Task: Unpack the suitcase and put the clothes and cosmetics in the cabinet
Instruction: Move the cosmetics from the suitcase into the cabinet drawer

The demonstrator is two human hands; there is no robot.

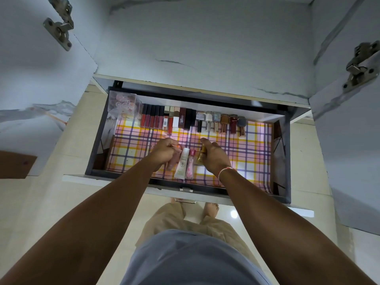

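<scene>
An open drawer (94, 140) lined with pink-and-yellow checked paper sits below me. Along its back stand lip glosses (152, 119), lipsticks (183, 119) and nail polish bottles (222, 122) in a row. My left hand (166, 154) grips a small pinkish cosmetic item at the drawer's middle. My right hand (214, 156) grips a small golden-yellow bottle (202, 152). Between both hands lie a white tube (182, 163) and a small pink bottle (190, 165) on the liner. The suitcase and clothes are out of view.
A clear plastic box (123, 102) with round pink items stands in the drawer's back left corner. Open cabinet doors with metal hinges (59, 23) flank both sides. My feet and beige trousers (185, 221) show on the tiled floor below the drawer front.
</scene>
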